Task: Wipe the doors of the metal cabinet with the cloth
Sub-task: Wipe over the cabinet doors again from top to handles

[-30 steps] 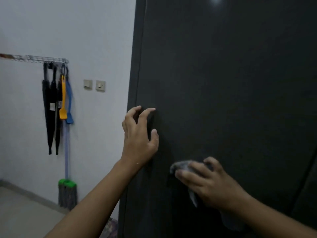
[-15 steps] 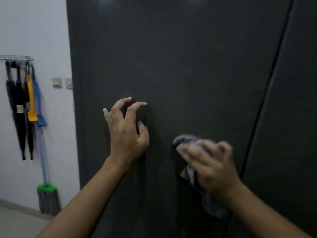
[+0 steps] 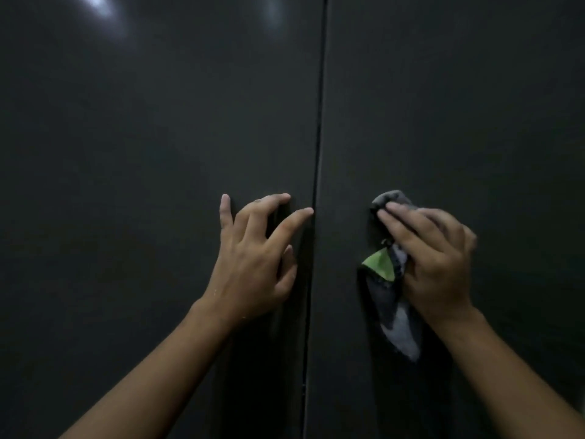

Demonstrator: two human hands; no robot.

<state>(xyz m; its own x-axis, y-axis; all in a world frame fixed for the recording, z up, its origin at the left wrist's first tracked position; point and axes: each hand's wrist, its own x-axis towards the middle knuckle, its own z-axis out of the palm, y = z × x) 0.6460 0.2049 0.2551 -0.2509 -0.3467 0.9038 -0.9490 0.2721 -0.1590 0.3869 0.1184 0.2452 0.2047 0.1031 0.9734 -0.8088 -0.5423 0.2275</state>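
Two dark metal cabinet doors fill the view, the left door (image 3: pixel 142 153) and the right door (image 3: pixel 459 122), split by a vertical seam (image 3: pixel 318 153). My left hand (image 3: pixel 253 258) rests on the left door with fingers spread, the index fingertip touching the seam. My right hand (image 3: pixel 433 258) presses a grey cloth (image 3: pixel 395 315) with a green patch flat against the right door. Part of the cloth hangs below my palm; another bit pokes out above my fingertips.
Pale light reflections (image 3: pixel 107 14) show on the upper left door. Nothing else is in view besides the door surfaces and my forearms.
The view has swung right: the white wall, hanging brooms and switches are out of sight. My right hand with the cloth has crossed the seam onto the right door; my left hand followed up to the seam.
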